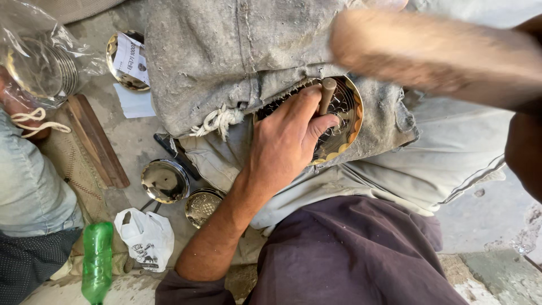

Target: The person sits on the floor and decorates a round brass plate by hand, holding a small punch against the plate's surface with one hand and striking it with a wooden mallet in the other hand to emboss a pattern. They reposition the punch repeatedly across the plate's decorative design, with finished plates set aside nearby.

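My left hand grips a short metal punch and holds it upright on a round patterned brass plate. The plate lies half tucked under a grey coarse cloth draped over my lap. A blurred wooden mallet hovers above and to the right of the punch. My right hand is a dark, shadowed shape at the right edge, at the mallet's handle end. Its fingers are not clearly visible.
Two small round brass pieces rest on the ground at my left. Nearby are a white plastic bag, a green bottle, a wooden board, bagged plates and another person's leg.
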The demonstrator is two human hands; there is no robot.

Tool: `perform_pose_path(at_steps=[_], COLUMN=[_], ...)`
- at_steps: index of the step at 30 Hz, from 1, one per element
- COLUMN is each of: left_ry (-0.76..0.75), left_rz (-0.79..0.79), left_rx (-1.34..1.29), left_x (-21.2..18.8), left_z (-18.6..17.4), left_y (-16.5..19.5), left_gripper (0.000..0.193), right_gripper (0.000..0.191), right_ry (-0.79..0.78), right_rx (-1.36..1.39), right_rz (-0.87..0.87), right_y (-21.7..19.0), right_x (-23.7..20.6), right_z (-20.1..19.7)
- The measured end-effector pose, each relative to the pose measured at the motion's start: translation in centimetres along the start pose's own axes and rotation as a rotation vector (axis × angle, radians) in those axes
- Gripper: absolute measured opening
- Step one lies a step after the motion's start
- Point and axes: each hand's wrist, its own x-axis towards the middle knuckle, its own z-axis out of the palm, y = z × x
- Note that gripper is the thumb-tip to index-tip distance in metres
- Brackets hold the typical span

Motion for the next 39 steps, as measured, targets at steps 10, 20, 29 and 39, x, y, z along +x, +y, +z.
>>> perform_pose_path(at_steps=[10,20,29,39], left_ry=[-0.505,-0.563,-0.183,0.221], left_rz=[0.265,0.304,0.014,-0.311], left_rx=[-0.074,-0.076,-0.013,-0.058], left_x=[3.7,4.9,0.6,-1.9], left_z=[-0.1,-2.1,-1.3,-0.8], left_y=[-0.3,0.4,-0.8,2.0], left_gripper=[0.025,0.025,0.026,0.027], right_gripper=[0.041,0.04,0.042,0.049], right_ry=[0.097,0.15,0.097,-0.014], right_rx=[0.097,0.194,0.097,-0.049], right_rz=[0.5,0.455,0.035,-0.171], right_y=[-3.5,-3.8,-0.9,-7.5], right_x=[-12.3,-11.6,-3.1,7.4], right_z=[6.5,7.5,4.5,-3.0])
